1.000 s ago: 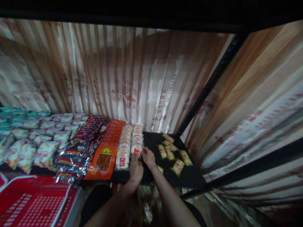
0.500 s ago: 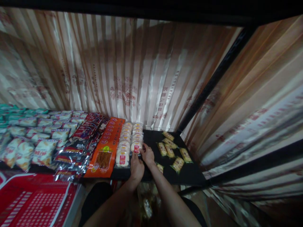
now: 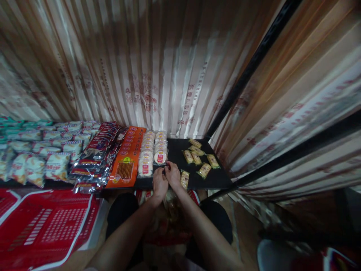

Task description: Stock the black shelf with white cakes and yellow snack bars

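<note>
Snack packet (image 3: 160, 157) looks round, white, clear-wrapped and red-labelled.

Pleated, pale beige-pink curtain (image 3: 172, 75), printed with reddish motifs and lines of characters, forms the backdrop; a second curtain (image 3: 282, 109) closes the right side. A black post (image 3: 254, 66) slants, as seen, near the corner between them, and a black bar (image 3: 299, 150) crosses the right-hand fabric. A black shelf (image 3: 205, 180) runs before the backdrop. Brownish floor (image 3: 244, 222) shows below. Lighting is dim, with pale sheen along the folds.
</note>
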{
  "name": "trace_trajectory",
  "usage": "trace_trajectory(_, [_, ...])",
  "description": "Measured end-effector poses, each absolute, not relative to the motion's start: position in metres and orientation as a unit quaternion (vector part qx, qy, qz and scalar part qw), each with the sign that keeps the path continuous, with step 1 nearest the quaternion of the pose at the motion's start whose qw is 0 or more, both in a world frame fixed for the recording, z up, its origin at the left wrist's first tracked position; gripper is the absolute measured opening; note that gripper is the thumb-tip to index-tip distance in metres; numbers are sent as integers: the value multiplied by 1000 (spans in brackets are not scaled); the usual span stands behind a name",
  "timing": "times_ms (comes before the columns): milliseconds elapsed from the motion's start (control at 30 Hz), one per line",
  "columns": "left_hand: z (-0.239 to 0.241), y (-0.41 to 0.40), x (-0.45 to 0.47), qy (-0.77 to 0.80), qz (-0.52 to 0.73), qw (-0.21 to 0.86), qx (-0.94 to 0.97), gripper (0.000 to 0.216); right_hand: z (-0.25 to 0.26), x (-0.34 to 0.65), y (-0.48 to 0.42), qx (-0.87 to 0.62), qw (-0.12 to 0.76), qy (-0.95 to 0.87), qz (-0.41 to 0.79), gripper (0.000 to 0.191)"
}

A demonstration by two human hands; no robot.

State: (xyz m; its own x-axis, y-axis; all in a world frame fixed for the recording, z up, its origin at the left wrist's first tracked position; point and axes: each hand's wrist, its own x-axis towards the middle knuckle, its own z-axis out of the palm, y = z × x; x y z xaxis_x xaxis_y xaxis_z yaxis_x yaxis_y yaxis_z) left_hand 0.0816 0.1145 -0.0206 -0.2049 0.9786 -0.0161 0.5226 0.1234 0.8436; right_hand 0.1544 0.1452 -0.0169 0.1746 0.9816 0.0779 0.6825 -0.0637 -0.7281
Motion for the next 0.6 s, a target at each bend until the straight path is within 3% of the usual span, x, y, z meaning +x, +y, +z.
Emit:
trace_trajectory(400, [-45, 31, 71, 599, 357, 337, 632, 32, -49, 153, 45, -638, 442, -573, 262, 34])
trace_trajectory(467, [-57, 14, 72, 570, 339, 363, 655, 30, -64, 159, 23, -635, 432, -582, 266, 33])
trace_trajectory(600, [-78, 2, 78, 570, 265, 392, 672, 31, -89, 178, 7, -708, 327, -585, 222, 33])
